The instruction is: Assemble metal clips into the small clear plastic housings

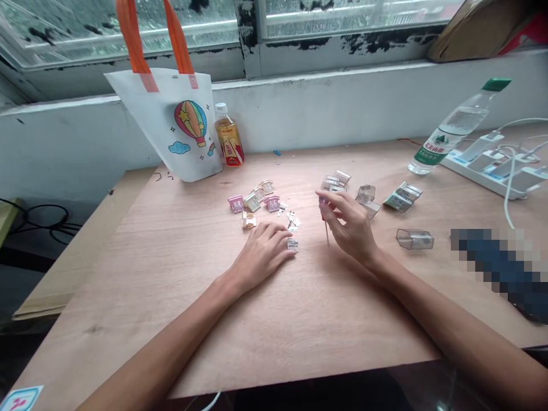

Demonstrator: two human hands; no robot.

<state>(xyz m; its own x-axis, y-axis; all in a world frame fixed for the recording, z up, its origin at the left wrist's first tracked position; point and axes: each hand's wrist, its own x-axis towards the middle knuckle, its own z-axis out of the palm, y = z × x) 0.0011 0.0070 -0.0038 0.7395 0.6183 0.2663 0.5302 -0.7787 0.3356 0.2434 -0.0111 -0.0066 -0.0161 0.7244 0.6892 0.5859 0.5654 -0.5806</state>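
Note:
My left hand (266, 251) rests on the wooden table, its thumb and fingers around a small clear sharpener piece (293, 245). To its right, my right hand (349, 225) is raised a little, fingers closed on a thin screwdriver (327, 231) whose shaft points down at the table. Small metal blades (293, 220) lie just beyond my left hand. Several pink and pale sharpener pieces (252, 201) are grouped behind them. Beyond and beside my right hand are smoky transparent cases (367, 200), and one more case (414, 239) lies farther right.
A white bag (166, 125) with orange handles and an amber drink bottle (230, 137) stand at the back left. On the right are a tilted water bottle (449, 134), a power strip (492, 165) with cables, and a dark pixelated object (500, 268).

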